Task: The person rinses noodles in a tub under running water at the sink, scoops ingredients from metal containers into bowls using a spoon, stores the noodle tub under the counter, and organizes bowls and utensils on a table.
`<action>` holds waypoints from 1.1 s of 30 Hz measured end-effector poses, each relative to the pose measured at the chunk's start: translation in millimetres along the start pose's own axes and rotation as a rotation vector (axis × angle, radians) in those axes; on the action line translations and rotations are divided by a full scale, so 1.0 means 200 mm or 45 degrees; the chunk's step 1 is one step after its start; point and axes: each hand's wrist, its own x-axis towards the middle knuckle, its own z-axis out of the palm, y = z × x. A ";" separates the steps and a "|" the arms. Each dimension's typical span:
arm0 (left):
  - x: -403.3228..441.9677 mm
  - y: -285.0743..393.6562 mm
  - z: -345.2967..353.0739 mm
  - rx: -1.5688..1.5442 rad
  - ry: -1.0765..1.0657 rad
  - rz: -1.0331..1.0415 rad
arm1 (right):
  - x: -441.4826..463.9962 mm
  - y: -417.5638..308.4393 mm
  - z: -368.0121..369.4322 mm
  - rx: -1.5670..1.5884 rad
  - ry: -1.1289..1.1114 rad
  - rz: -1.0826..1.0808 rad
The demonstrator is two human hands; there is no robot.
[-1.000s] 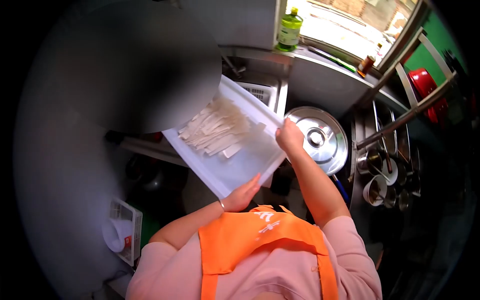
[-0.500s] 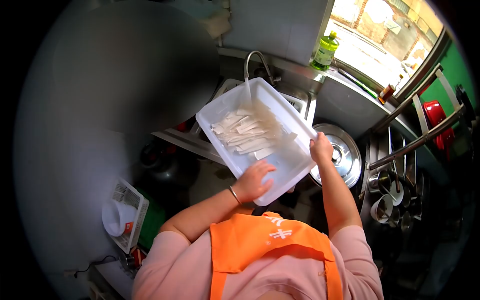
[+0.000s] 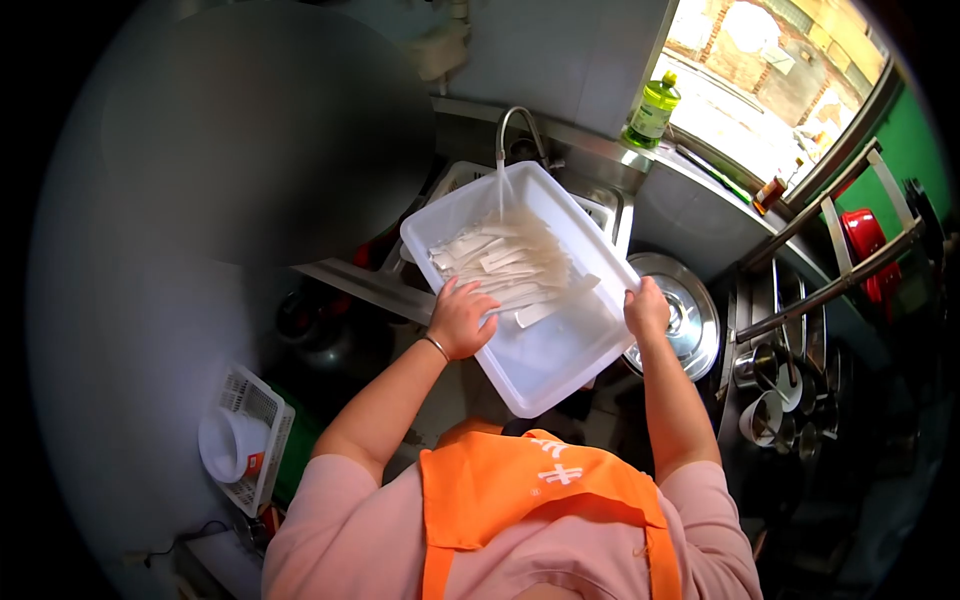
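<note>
A white rectangular tub is held tilted over the sink, with water running into it from a curved faucet. Pale flat strips lie in a heap with cloudy water in its far half. My right hand grips the tub's right corner, fingers wrapped round the rim. At the left rim is my left hand, thumb and fingers apart, its fingertips over the edge beside the strips; whether it bears any of the tub's weight is unclear.
A metal lid is right of the tub. Farther right are pots and bowls and a metal rack. A green bottle stands on the window sill. At lower left, a white basket holds a white container.
The faucet came into view and the tub is now under its stream. My left hand has moved from the near edge to the left rim. My right hand keeps its grip on the corner.
</note>
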 end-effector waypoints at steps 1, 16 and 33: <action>0.00 0.00 0.00 -0.016 0.005 0.007 | -0.02 0.00 0.00 -0.015 -0.013 0.023; 0.02 0.01 0.01 0.052 -0.143 -0.053 | -0.01 0.01 0.03 0.004 0.004 -0.009; 0.26 0.01 -0.05 0.038 -0.289 0.076 | 0.10 0.08 -0.01 0.201 0.161 -0.004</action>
